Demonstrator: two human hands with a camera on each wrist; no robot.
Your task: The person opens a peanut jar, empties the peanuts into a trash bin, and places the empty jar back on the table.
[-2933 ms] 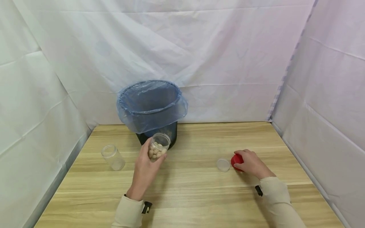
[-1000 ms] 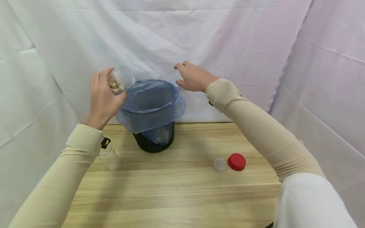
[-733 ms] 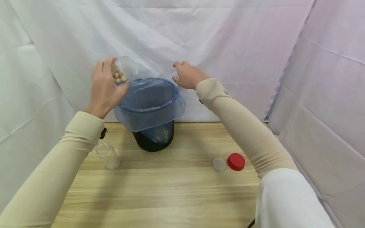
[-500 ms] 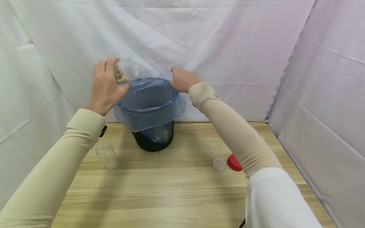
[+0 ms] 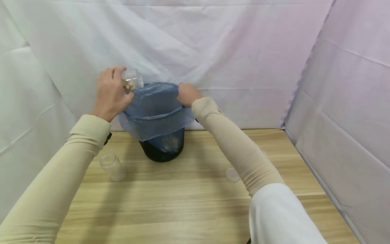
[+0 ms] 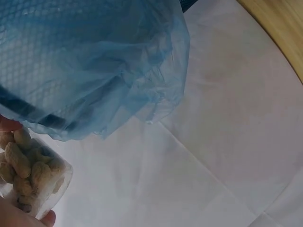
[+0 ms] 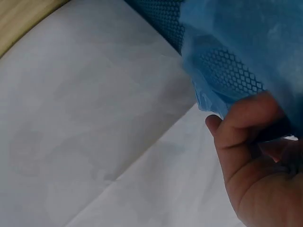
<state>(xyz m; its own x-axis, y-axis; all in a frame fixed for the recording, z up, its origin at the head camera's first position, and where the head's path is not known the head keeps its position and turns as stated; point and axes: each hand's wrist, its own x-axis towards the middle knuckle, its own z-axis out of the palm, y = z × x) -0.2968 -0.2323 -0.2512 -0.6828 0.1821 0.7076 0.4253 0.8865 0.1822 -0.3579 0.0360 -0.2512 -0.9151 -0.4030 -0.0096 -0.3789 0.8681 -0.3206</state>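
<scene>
Left hand point(image 5: 110, 94): was curled around a clear jar point(image 5: 133, 77), tilted at the left side of the bin point(image 5: 160, 156).
Right hand point(image 5: 187, 94): gripped the blue liner point(image 5: 156, 126) at the right.
Peanuts point(image 6: 40, 175): lay inside the jar.

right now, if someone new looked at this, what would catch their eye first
Probably the black bin with its blue bag, near the back of the wooden table, one edge in the grip of the right hand. Next, the clear jar of peanuts, tilted in the grip of the left hand beside the bin's mouth. Another jar stands open on the table, left of the bin.
</scene>
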